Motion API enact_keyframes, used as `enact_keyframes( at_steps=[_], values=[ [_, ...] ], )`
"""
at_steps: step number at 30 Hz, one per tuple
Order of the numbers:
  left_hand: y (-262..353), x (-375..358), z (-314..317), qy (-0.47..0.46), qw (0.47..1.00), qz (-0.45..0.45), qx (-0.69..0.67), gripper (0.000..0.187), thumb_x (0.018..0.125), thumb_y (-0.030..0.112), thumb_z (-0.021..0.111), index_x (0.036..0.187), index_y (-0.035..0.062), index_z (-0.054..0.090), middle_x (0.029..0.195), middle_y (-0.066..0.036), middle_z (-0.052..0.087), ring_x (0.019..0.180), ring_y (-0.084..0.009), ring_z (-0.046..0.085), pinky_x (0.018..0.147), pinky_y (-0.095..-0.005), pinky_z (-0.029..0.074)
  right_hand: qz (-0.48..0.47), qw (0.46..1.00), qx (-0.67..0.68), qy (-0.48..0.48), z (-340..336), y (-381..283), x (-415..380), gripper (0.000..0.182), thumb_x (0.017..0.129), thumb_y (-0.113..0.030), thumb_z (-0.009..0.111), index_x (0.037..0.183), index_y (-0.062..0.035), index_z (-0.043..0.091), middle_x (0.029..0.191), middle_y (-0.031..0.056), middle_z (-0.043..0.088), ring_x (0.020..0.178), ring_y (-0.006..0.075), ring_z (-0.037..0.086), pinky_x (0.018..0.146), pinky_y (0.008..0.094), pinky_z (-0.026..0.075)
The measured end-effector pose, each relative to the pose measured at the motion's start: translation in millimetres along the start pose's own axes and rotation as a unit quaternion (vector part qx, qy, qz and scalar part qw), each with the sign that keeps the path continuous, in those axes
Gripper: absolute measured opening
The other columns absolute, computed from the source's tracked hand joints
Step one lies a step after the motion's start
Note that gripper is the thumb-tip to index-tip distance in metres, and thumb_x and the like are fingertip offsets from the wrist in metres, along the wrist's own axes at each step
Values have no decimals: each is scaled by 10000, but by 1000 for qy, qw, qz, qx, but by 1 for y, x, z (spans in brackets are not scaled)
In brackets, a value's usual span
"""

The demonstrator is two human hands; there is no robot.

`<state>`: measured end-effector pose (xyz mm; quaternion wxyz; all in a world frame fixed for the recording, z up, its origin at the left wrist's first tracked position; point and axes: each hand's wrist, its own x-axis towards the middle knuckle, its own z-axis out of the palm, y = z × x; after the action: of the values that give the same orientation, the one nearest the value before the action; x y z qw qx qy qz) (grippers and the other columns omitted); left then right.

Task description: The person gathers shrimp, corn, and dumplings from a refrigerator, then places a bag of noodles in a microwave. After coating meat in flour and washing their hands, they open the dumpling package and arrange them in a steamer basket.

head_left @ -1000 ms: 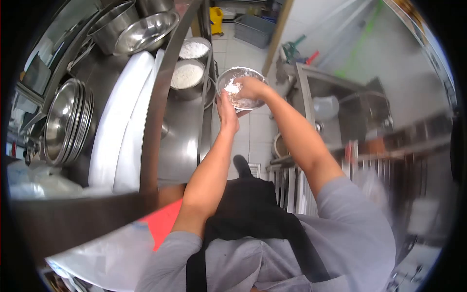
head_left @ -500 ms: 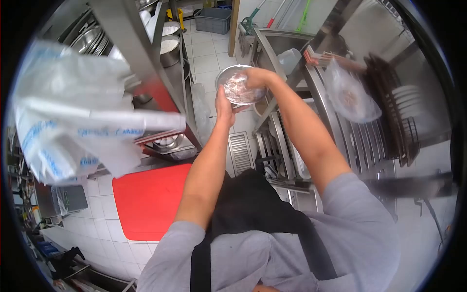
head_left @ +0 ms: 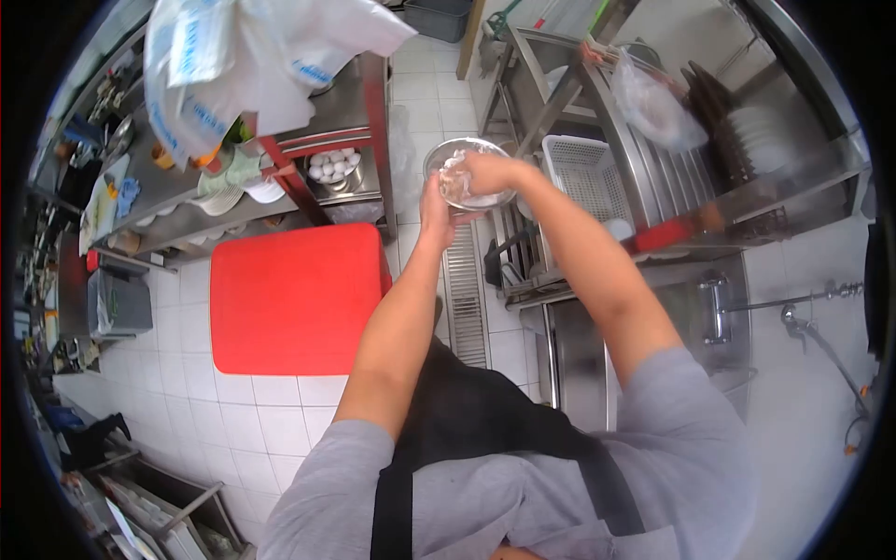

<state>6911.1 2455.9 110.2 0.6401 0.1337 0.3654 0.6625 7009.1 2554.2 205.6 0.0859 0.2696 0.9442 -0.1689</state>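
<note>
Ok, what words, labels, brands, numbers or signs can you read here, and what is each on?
No text can be read.
Blue print on the crumpled white plastic bag: too small and blurred.
Round silver metal bowl: no text visible.

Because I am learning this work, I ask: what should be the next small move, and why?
Probably the right hand should turn the white mixture over: it is inside the bowl, the mixture looks uneven, and the left hand supports the bowl's side.

Open air between bowl point(head_left: 435, 157) and drain point(head_left: 466, 303); red box point(head_left: 294, 303) blocks left, rack point(head_left: 665, 184) (slatted steel) guards right!
</note>
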Motion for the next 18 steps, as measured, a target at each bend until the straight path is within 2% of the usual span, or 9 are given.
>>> enact_keyframes(
  at_steps=[1,2,4,5,6,9,12,16,18],
  values=[
    [0,-17,-8,12,1000,-7,4,626,989,529,307,1322,22,459,1213,-180,592,1053,-319,640,790,-513,601,-26,996,59,-68,-9,-7,-5,558,715,-145,631,1272,-174,626,1146,223,651,1050,365,630,929,393,491],
    [3,-33,-18,28,1000,-9,7,627,989,528,306,1320,19,460,1203,-181,599,1045,-319,645,791,-512,601,-35,995,54,-73,-9,-22,-9,558,715,-145,631,1272,-174,626,1146,223,651,1050,365,630,929,393,491],
    [12,-64,-36,29,1000,11,5,612,988,520,326,1316,22,463,1186,-177,611,1029,-315,656,788,-511,600,37,995,79,-53,-3,-50,-12,610,678,-158,667,1285,-176,613,1084,214,675,1029,355,643,916,404,494],
    [15,-78,-45,41,999,21,8,604,986,515,338,1315,24,462,1185,-175,612,1028,-311,658,782,-512,600,-3,1000,25,3,28,-55,-3,605,658,-163,697,1258,-166,630,1089,203,675,1013,363,648,906,406,504],
    [18,-91,-55,51,998,31,10,596,985,511,351,1315,27,461,1184,-174,613,1026,-307,660,776,-513,599,-11,1000,22,1,47,-70,3,605,658,-163,697,1258,-166,630,1089,203,675,1013,363,648,906,406,504],
    [42,-133,-111,65,997,37,3,570,979,508,394,1322,55,435,1224,-152,577,1056,-310,631,774,-551,580,46,989,101,100,87,-148,15,483,694,-133,678,1176,-137,671,1097,213,666,1053,366,632,935,430,491],
    [70,-192,-171,76,996,51,-12,554,977,503,410,1338,82,409,1294,-137,521,1100,-326,599,783,-602,556,62,986,108,109,97,-249,26,418,722,-106,645,1137,-123,692,1067,205,678,1026,372,635,924,433,485],
    [140,-290,-245,137,988,70,-6,590,982,508,384,1399,91,370,1363,-156,492,1171,-366,563,830,-628,532,22,990,-26,139,134,-380,72,358,762,-143,625,1109,-133,712,1233,194,610,1050,399,615,920,449,491],
    [179,-334,-287,136,987,79,-31,607,982,510,386,1413,85,348,1397,-165,451,1183,-392,543,846,-624,527,-34,990,-78,115,144,-448,89,409,779,-186,632,1181,-126,675,1280,196,577,1060,398,608,920,434,497]
  ],
)
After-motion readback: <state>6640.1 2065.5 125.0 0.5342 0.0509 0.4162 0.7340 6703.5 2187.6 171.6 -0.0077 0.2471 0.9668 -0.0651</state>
